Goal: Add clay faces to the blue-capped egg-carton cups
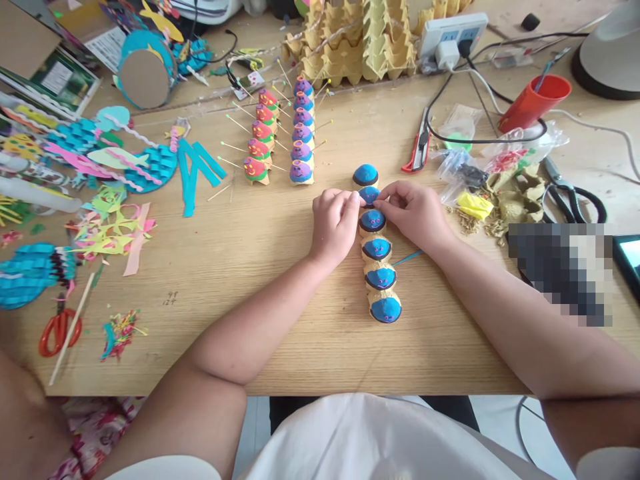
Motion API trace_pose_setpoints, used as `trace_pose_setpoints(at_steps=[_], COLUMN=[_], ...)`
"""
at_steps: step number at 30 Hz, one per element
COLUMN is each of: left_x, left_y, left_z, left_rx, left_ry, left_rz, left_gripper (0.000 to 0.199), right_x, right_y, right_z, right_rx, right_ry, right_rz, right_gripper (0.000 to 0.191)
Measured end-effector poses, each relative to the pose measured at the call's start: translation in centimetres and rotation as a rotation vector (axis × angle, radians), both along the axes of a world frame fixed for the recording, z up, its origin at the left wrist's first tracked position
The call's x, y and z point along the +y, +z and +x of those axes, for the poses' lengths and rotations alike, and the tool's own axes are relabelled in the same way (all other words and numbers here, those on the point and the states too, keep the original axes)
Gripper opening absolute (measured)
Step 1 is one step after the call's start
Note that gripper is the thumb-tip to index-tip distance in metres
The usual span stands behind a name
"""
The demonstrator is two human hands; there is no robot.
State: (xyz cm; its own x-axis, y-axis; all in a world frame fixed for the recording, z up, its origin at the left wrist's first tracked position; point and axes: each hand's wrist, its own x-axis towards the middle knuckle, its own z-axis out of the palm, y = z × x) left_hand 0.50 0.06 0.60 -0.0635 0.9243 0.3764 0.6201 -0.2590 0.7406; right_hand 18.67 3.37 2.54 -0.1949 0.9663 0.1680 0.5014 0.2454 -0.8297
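Note:
A strip of egg-carton cups (380,275) with blue clay tops stands in a column in front of me. Most of the tops carry small pink face marks and a dark rim. Both hands meet at the second cup from the far end (370,195). My left hand (336,223) is closed, its thumb and fingertips against the cup's left side. From the right, my right hand (415,210) pinches at the same cup; anything small between its fingertips is hidden. The farthest cup (365,175) shows a plain blue top.
Two finished-looking rows of cups, red-green (258,148) and purple-blue (301,153), stand back left. Paper cutouts (115,220) and red scissors (60,332) lie left. A box cutter (419,147), a red cup (537,103), black-handled scissors (575,200) and cables are at right.

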Motion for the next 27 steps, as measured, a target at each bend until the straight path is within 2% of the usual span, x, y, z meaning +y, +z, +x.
trace_pose_setpoints(at_steps=[10, 17, 27], left_x=[-0.08, -0.06, -0.07], left_y=[0.21, 0.08, 0.12], left_z=[0.11, 0.05, 0.06], left_rx=[-0.010, -0.030, -0.017], left_ry=[0.000, -0.001, -0.008], left_rz=[0.007, 0.000, -0.006], left_gripper=[0.060, 0.063, 0.062], right_x=[0.10, 0.13, 0.17], right_y=[-0.16, -0.21, 0.01], right_z=[-0.03, -0.08, -0.07], right_rx=[0.025, 0.033, 0.062], right_ry=[-0.005, -0.010, -0.018], right_rz=[-0.008, -0.007, -0.040], right_gripper=[0.013, 0.024, 0.023])
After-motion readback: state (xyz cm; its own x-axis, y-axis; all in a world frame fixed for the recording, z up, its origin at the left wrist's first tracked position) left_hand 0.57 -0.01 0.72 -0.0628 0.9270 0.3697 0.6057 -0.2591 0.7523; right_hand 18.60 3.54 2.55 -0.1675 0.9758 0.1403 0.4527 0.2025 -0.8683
